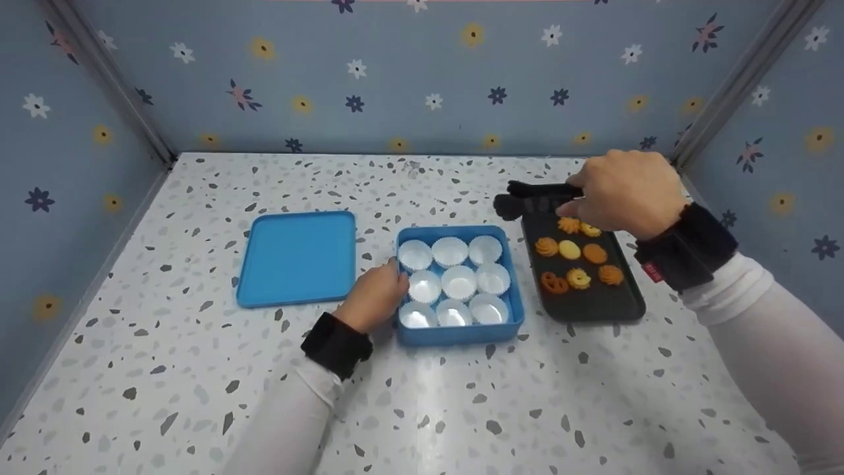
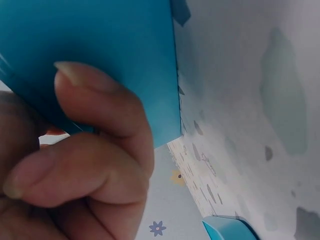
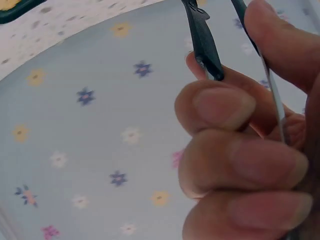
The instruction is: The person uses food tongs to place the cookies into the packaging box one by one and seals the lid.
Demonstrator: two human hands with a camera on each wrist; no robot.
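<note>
My left hand (image 1: pixel 377 295) grips the left wall of a blue box (image 1: pixel 455 334), with curled fingers (image 2: pixel 107 112) at its outer side. Rows of white paper-like cups (image 1: pixel 459 282) fill the box, and those I can see hold nothing. With my right hand (image 1: pixel 626 191) I hold a pair of black-tipped tongs (image 1: pixel 537 198) above the far end of a dark tray (image 1: pixel 593 307). Curled fingers wrap the tongs' handles in the right wrist view, and the two arms stand apart. Several small cookies (image 1: pixel 570 249) lie on the tray; my right hand partly covers its far end.
A flat blue lid (image 1: pixel 300 260) lies on the speckled white table (image 1: pixel 422 409), left of the box. Flower-patterned panels (image 1: pixel 428 72) enclose the table at the back and both sides.
</note>
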